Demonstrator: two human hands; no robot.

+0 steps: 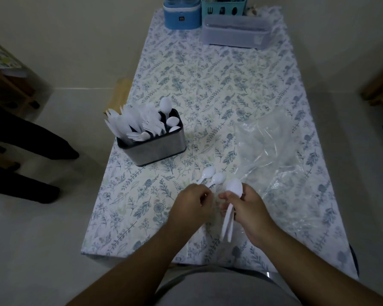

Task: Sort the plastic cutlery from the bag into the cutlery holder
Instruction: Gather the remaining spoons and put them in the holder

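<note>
A steel cutlery holder (155, 146) stands at the table's left, packed with white plastic knives and forks, plus three spoons in its right compartment. A clear plastic bag (281, 155) lies flat and crumpled at the right. My right hand (248, 213) grips a small bundle of white spoons (233, 187), bowls up and handles pointing toward me. My left hand (192, 204) pinches the handles of two more white spoons (212, 176) whose bowls lie on the cloth just ahead of it.
A floral cloth (208, 85) covers the table. At the far end stand a blue container (181, 16), a teal basket (223, 7) and a grey lidded box (234, 34). A person's dark-clothed legs (31, 140) stand left of the table.
</note>
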